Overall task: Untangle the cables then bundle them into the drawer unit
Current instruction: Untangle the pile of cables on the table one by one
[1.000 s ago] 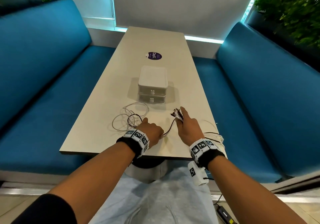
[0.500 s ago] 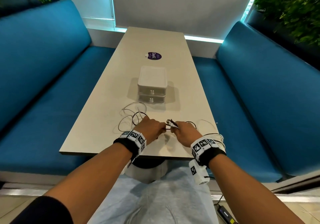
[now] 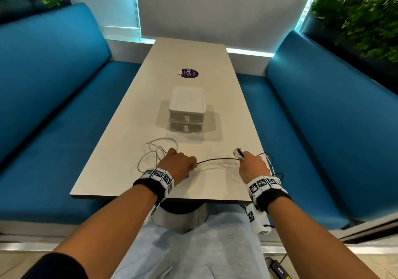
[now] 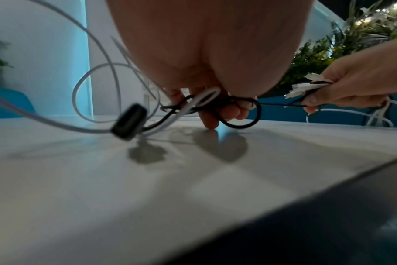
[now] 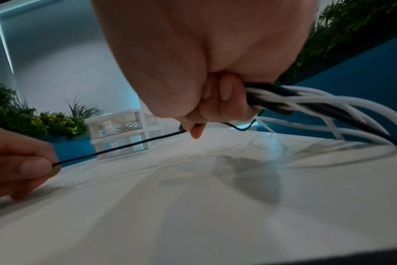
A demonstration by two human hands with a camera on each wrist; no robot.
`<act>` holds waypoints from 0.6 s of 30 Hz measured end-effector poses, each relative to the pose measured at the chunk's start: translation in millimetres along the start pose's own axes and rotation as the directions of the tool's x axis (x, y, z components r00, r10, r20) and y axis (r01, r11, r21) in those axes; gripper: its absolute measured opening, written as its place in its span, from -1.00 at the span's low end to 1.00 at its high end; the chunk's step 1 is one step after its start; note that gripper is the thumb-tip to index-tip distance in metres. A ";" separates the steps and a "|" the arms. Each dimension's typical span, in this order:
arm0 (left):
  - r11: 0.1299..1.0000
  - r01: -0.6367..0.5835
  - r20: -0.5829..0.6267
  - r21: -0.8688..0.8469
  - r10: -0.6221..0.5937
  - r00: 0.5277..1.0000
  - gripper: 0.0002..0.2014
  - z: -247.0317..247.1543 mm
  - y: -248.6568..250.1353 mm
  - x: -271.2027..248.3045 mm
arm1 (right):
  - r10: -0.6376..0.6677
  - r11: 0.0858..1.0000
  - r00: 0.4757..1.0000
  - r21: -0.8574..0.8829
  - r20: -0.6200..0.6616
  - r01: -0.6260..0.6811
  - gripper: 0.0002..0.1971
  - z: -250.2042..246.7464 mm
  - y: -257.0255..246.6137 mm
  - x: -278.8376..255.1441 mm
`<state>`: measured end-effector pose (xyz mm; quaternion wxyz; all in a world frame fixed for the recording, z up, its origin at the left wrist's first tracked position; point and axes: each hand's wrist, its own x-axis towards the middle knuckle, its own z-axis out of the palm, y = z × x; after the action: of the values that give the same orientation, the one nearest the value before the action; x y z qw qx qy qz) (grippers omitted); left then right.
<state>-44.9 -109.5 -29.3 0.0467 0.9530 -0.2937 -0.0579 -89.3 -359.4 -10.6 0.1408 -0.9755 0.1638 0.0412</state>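
A thin black cable (image 3: 217, 160) runs taut between my two hands over the table's near end. My left hand (image 3: 179, 164) grips that black cable (image 4: 243, 114) along with a white one, near a black plug (image 4: 128, 122). Loose white cable loops (image 3: 155, 153) lie just left of this hand. My right hand (image 3: 251, 164) holds a bundle of cable ends, their connectors (image 3: 238, 152) sticking up; the white and black cables (image 5: 306, 102) trail off the table's right edge. The white two-drawer unit (image 3: 187, 109) stands mid-table beyond both hands, its drawers closed.
The long beige table (image 3: 189, 59) carries a round purple sticker (image 3: 188, 73) behind the drawer unit. Blue bench seats (image 3: 53, 106) flank it on both sides. Plants (image 3: 366, 20) stand behind the right bench. The near table edge (image 3: 159, 199) runs under my wrists.
My hands, close together half a second ago, have moved apart. The right hand went right with the connectors, stretching the black cable between the hands.
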 end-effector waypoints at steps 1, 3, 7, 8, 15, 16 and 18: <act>1.000 0.010 0.007 -0.004 -0.010 1.000 -0.84 -3.4 4.3 -1.0 | -0.012 1.000 1.000 0.010 -0.004 0.012 -0.79 -0.4 -4.4 -0.6; 0.999 0.030 0.014 -0.013 -0.030 0.999 -0.79 -8.3 8.2 -1.9 | -0.069 0.996 0.997 0.048 -0.020 0.070 -0.78 -2.3 -16.0 -1.3; 0.999 0.025 0.023 0.022 -0.025 0.999 -0.76 -10.4 12.9 -4.3 | -0.266 0.951 0.964 0.158 -0.025 0.267 -0.75 -5.6 -42.4 -4.7; 1.000 0.012 0.014 0.022 -0.012 1.000 -0.77 -10.0 15.4 -3.2 | -0.319 0.932 0.948 0.183 -0.004 0.314 -0.75 -4.8 -49.5 -6.9; 0.995 -0.065 -0.042 0.073 0.068 0.997 -0.81 -7.2 20.0 4.3 | -0.394 0.912 0.896 0.209 0.203 0.354 -0.76 8.4 -60.7 -20.5; 0.996 -0.065 -0.042 0.060 0.067 0.997 -0.81 -6.3 19.1 4.6 | -0.392 0.912 0.897 0.212 0.205 0.350 -0.78 8.0 -59.2 -20.3; 0.998 -0.056 -0.059 0.032 0.058 0.997 -0.80 -8.1 18.4 5.5 | -0.388 0.916 0.900 0.191 0.198 0.353 -0.79 4.3 -57.9 -18.9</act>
<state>-49.5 -127.4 -19.4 0.0424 0.9461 -0.3201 -0.0234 -88.1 -299.8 2.8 0.2375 -0.9637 -0.0402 0.1148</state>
